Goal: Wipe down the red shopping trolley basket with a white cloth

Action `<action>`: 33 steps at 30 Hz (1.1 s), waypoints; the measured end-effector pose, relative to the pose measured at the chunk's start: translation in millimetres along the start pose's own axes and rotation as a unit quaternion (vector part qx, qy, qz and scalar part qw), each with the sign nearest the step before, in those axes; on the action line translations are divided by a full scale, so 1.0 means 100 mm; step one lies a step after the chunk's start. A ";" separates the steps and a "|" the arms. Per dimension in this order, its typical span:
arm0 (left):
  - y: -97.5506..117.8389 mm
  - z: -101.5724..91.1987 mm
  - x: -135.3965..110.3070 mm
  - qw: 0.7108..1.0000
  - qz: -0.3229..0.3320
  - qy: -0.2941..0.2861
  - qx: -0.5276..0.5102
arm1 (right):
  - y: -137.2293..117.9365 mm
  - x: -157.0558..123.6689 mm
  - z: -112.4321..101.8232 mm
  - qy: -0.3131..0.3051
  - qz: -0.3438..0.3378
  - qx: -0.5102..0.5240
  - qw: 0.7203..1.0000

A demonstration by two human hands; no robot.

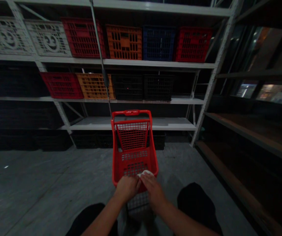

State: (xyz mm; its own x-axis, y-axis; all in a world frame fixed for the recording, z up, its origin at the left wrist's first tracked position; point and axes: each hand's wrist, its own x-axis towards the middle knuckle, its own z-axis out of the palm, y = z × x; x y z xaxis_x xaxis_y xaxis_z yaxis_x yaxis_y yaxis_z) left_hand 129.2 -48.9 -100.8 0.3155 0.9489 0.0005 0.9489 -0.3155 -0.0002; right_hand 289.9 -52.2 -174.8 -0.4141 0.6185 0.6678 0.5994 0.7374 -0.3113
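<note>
A small red shopping cart (117,160) stands in front of me, its handle (131,112) at the far end. My left hand (128,187) is closed over the near rim of its basket. Beside it, my right hand (152,187) presses a white cloth (145,172) against the same rim, a little to the right of centre. The two hands almost touch. Part of the cloth is hidden beneath the right fingers.
Behind the cart runs a white metal rack (180,124) with plastic crates, among them an orange crate (124,42) and a blue crate (158,42). A thin pole (98,39) rises at the cart's left. Dark shelves (251,131) line the right side.
</note>
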 end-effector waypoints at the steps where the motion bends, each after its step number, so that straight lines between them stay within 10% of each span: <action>1: -0.02 0.00 -0.01 1.000 0.002 -0.001 0.001 | -0.04 0.01 0.02 -0.005 -0.018 -0.006 1.000; 8: -0.30 0.05 -0.17 0.998 0.048 0.028 0.018 | 0.26 0.02 -0.33 -0.072 -0.155 -0.048 0.984; 15: -0.54 0.08 -0.25 0.996 0.072 0.032 0.040 | 0.82 0.71 -0.69 0.075 -0.030 -0.116 0.990; 28: -0.86 0.15 -0.31 0.994 0.096 0.031 0.049 | 0.01 0.07 -0.05 -0.046 -0.114 -0.019 0.992; 33: -0.88 0.20 -0.31 0.992 0.103 0.042 0.061 | 0.30 0.45 -0.17 -0.093 -0.087 -0.065 0.990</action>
State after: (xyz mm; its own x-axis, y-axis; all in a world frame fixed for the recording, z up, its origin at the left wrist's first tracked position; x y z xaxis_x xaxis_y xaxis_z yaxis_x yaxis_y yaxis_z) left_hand 35.9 -50.1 -121.0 0.5057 0.8597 0.0717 0.8593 -0.4946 -0.1306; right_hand 301.1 -7.3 -142.5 -0.6311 0.5329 0.5637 0.5853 0.8040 -0.1047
